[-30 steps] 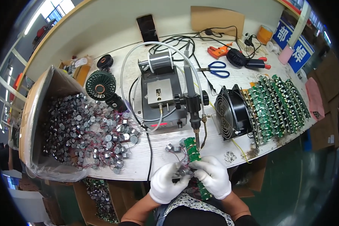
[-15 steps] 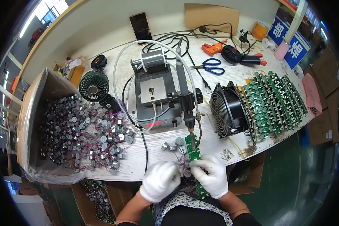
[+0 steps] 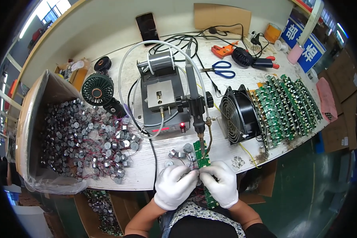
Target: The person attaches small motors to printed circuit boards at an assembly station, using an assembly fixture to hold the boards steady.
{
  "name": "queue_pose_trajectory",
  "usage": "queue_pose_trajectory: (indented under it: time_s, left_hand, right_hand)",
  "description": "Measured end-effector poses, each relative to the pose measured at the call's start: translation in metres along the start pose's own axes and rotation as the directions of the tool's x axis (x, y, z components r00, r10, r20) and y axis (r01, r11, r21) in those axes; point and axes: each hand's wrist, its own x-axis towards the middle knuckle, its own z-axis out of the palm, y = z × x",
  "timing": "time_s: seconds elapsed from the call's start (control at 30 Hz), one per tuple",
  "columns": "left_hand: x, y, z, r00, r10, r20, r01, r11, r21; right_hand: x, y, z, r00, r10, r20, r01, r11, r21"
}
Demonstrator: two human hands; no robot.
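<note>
Both my hands wear white gloves and meet at a long green circuit board strip that runs from under the soldering iron past the table's front edge. My right hand is closed at the strip's right side, thumb and forefinger over it. Pinched fingers of my left hand touch the strip's left side near the right fingertips; whatever they hold is too small to make out. Several small round metal motors with thin wires lie left of the strip, some partly hidden by my hands.
A soldering machine with a solder spool stands behind my hands. Left are a heap of wired motors and a box. Right are a black fan and rows of circuit boards. Blue-handled scissors lie farther back.
My left hand has moved right, its fingertips now at the strip beside my right hand's. A red light on the soldering machine has come on. One motor left of the strip has come into view.
</note>
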Motion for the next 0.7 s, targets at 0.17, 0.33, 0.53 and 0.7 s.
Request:
queue_pose_trajectory:
  time_s: [0.17,0.33,0.53,0.7]
  left_hand:
    - [0.003,0.0,0.009,0.999,-0.043,-0.021,0.042,0.998,-0.037]
    - [0.006,-0.004,0.001,0.931,-0.35,0.104,0.354,0.795,-0.492]
    - [0.007,-0.01,-0.003,0.709,-0.579,0.403,0.692,0.458,-0.559]
    - [0.013,-0.006,0.002,0.841,-0.482,0.247,0.542,0.747,-0.385]
  right_hand:
    - [-0.001,0.001,-0.002,0.999,0.034,-0.017,-0.034,0.999,0.022]
    - [0.002,0.002,-0.011,0.999,0.023,0.049,-0.024,1.0,0.02]
    - [0.0,0.003,-0.01,0.999,-0.02,0.043,0.02,1.0,0.008]
    - [0.0,0.0,-0.009,1.0,-0.009,0.019,0.009,1.0,0.02]
